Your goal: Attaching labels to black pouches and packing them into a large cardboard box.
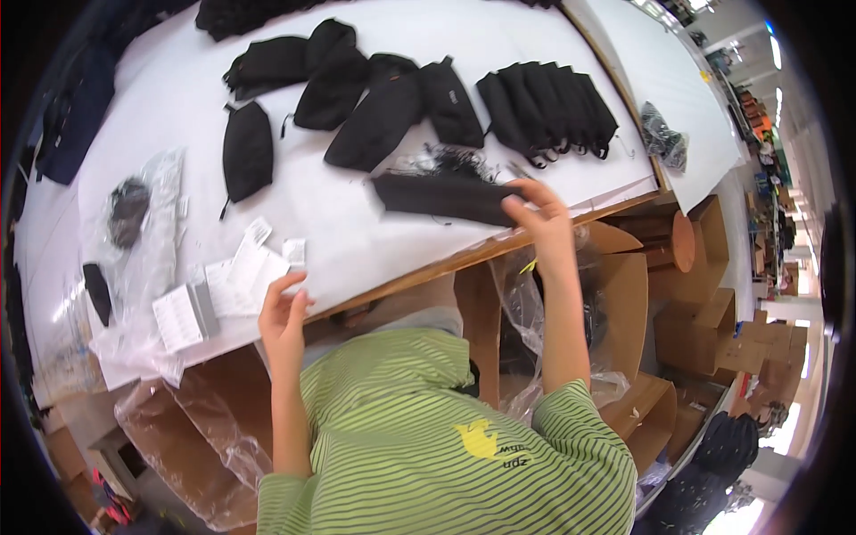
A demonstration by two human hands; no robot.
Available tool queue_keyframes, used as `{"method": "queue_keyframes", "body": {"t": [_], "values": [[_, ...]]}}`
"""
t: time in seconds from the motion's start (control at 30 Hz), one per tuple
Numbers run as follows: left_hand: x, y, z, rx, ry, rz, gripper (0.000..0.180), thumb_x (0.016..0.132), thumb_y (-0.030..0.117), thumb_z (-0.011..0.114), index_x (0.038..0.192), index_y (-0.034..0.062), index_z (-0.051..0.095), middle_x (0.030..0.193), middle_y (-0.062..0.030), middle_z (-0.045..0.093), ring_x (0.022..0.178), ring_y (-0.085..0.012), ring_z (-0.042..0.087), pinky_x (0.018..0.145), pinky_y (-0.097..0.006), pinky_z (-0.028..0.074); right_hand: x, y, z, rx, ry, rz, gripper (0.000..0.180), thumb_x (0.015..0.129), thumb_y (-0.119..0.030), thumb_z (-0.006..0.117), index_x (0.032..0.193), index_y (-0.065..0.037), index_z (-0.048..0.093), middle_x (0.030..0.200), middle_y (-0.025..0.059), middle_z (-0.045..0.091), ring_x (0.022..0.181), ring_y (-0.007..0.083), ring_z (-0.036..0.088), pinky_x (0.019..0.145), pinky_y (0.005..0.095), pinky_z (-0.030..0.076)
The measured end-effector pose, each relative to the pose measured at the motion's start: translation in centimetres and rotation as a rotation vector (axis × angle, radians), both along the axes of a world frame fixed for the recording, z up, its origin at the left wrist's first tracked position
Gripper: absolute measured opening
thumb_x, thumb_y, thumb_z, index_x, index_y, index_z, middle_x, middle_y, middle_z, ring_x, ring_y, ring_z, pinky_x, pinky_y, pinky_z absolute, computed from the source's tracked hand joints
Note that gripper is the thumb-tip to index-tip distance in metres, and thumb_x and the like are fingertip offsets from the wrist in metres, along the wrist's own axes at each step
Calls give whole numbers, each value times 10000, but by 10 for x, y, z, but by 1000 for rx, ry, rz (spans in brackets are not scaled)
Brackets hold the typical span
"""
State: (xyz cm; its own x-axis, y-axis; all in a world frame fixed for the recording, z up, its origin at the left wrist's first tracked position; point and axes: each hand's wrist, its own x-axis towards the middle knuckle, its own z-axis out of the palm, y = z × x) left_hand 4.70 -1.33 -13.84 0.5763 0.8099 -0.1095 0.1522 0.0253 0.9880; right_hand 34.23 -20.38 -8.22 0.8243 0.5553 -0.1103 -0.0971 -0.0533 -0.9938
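My right hand [539,214] pinches one end of a flat black fabric pouch [441,197] between thumb and fingers, just above the table near its front edge. My left hand [286,309] is at the table edge with fingers loosely bent and apart, holding nothing. Close to it lie white printed cards [254,267] and a stack of white cards [185,314]. Beyond the held pouch is a tangle of black cords [450,162], with what looks like small scissors [518,169] beside it.
Several black pouches [379,116] are scattered across the white table [321,192]; a neat row of pouches [548,109] lies at the right. Clear plastic bags [147,223] rest on the left. Open cardboard boxes [624,303] stand below the wooden table edge [428,272].
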Motion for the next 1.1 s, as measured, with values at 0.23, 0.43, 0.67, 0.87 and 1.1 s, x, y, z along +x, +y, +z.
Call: {"method": "queue_keyframes", "body": {"t": [0.23, 0.43, 0.67, 0.87, 1.1], "values": [[-20, 7, -34, -17, 156, 39, 146, 888, 76, 561, 1020, 34, 608, 884, 4, 592, 762, -59, 520, 663, -188, 395, 216, -82, 10, 509, -80, -524, 299, 850, -120, 656, 1109, -14, 547, 1000, 65, 595, 763, 197, 626, 677, 249, 528], [-7, 16, -39, -75, 88, 56, 103, 887, 70, 561, 963, 17, 607, 796, 21, 565, 682, -42, 450, 621, -176, 366, 366, -145, -77, 312, 79, -630, 296, 835, -201, 680, 1076, -66, 573, 968, 63, 611, 761, 225, 613, 636, 265, 485], [-20, 11, -19, -5, 102, 129, 120, 877, 67, 562, 980, 17, 600, 868, -25, 597, 788, -113, 536, 714, -228, 415, 369, -94, -114, 46, 31, -667, 189, 781, -257, 738, 829, -121, 616, 652, -3, 554, 468, 106, 455, 428, 207, 371], [-26, 32, -22, 816, 633, 253, 431, 843, 203, 611, 1241, 64, 524, 1342, -139, 455, 1276, -338, 354, 1046, -419, 265, 371, -115, -101, 169, 260, -828, 270, 790, -284, 718, 923, -69, 627, 705, 30, 556, 517, 112, 486, 434, 227, 374], [-32, 44, -24, 756, 757, 144, 522, 840, 275, 621, 1304, 90, 470, 1403, -142, 392, 1287, -361, 325, 1056, -455, 249, 272, -22, -52, -209, -912, -776, 232, 805, -215, 679, 937, -28, 645, 797, 37, 606, 669, 113, 551, 622, 232, 451]]}}
